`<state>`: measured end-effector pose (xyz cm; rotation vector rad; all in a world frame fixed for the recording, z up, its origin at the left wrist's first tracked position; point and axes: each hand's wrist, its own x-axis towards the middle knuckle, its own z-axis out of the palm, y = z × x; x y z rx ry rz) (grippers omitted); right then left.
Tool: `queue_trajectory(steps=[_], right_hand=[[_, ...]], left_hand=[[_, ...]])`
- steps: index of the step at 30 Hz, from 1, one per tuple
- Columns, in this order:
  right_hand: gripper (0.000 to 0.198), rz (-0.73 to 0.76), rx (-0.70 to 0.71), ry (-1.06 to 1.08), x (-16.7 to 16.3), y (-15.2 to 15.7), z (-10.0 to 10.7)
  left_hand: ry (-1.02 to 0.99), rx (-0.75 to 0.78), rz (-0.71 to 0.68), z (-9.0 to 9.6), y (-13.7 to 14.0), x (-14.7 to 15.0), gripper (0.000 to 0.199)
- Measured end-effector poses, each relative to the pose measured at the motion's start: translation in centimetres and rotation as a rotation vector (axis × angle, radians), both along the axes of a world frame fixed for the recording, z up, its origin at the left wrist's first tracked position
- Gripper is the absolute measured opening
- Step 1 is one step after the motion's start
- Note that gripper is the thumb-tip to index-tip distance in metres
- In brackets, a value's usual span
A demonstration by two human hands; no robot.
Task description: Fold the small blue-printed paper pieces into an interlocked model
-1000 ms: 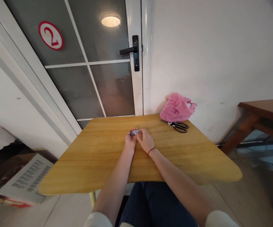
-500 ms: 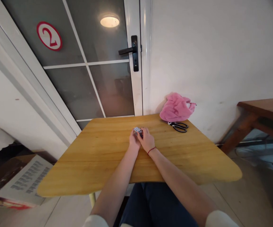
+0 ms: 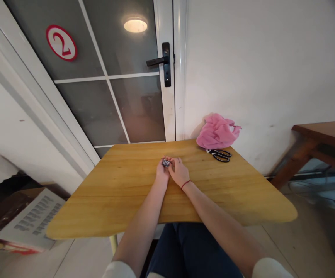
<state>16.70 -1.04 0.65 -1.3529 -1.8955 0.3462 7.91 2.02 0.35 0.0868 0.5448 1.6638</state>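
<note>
A small silver-and-dark striped object (image 3: pixel 165 163) lies in my left hand (image 3: pixel 162 170), whose fingers curl around it above the middle of the table. From the right, my right hand (image 3: pixel 180 172) meets it, thumb and fingers closed at the object's right edge. Its kind is too small to make out, and the fingers cover part of it. A red cord bracelet (image 3: pixel 186 184) circles my right wrist. Both wrists rest close together over the wooden table (image 3: pixel 121 193).
Black-handled scissors (image 3: pixel 220 155) lie at the table's back right, beside a bunched pink cloth (image 3: pixel 218 131). Behind the table are a glass-paned door (image 3: pixel 138 108) and a white wall. An open cardboard box (image 3: pixel 31 222) sits on the floor at left; a brown table (image 3: pixel 326 131) stands at right.
The striped object has turned and tipped lower in my left hand, which has shifted slightly left. My right hand stays at its edge, a little further from the left palm.
</note>
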Motion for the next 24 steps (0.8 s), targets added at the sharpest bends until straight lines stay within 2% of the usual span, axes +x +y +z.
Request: queue_trajectory(steps=[6,11,24], right_hand=[[0.017,0.01,-0.048,0.031,0.1,0.0,0.0],[0.02,0.026,-0.1,0.041,0.0,0.1,-0.3],[0.022,0.042,-0.125,0.082,0.0,0.2,-0.4]], left_hand=[[-0.003,-0.002,0.05,-0.1,0.1,-0.9,0.027],[-0.003,0.024,0.026,0.4,-0.4,-0.9,0.016],[-0.009,0.028,-0.007,0.6,-0.5,-1.3,0.021]])
